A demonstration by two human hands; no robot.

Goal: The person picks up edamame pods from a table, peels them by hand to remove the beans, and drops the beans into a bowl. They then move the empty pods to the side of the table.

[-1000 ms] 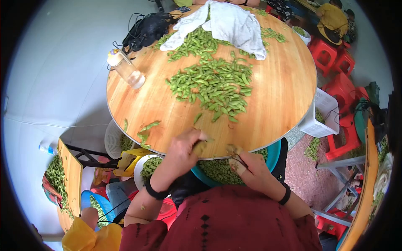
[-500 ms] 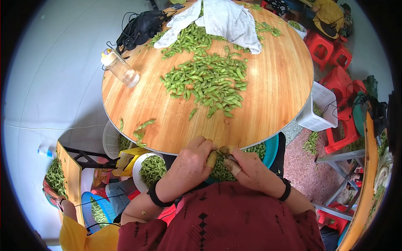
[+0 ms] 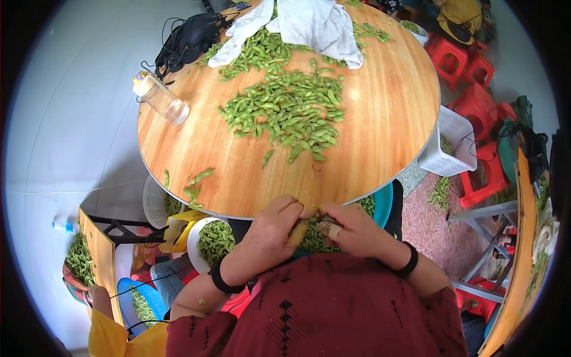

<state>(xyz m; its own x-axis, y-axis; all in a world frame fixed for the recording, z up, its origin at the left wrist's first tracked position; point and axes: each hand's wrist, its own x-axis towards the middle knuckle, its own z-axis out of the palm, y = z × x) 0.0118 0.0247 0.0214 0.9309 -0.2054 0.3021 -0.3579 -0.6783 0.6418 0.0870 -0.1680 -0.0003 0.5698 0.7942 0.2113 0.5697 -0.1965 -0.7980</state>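
My left hand [image 3: 278, 223] and my right hand [image 3: 352, 229] meet at the near edge of the round wooden table [image 3: 380, 137]. The fingers of both are closed and their tips pinch together; what they hold is too small and covered to make out. Yellowish covers wrap some fingertips. Below them sits a teal basin [image 3: 386, 209] with green beans [image 3: 312, 239] in it, partly hidden by my hands. Ahead on the tabletop lies a spread pile of green edamame pods [image 3: 285, 113]. A few loose pods [image 3: 193, 190] lie near the left rim.
A white cloth [image 3: 318, 30] covers more pods at the back. A clear bottle [image 3: 163, 101] and a black bag [image 3: 189, 47] stand left. Bowl of pods [image 3: 215, 239] below left; white crate [image 3: 449, 146] and red stools [image 3: 482, 178] right. A yellow-sleeved person [image 3: 113, 336] sits lower left.
The view has shifted slightly, so the table and pile appear a little higher and further left. My hands stay together at the table edge, with small finger movements.
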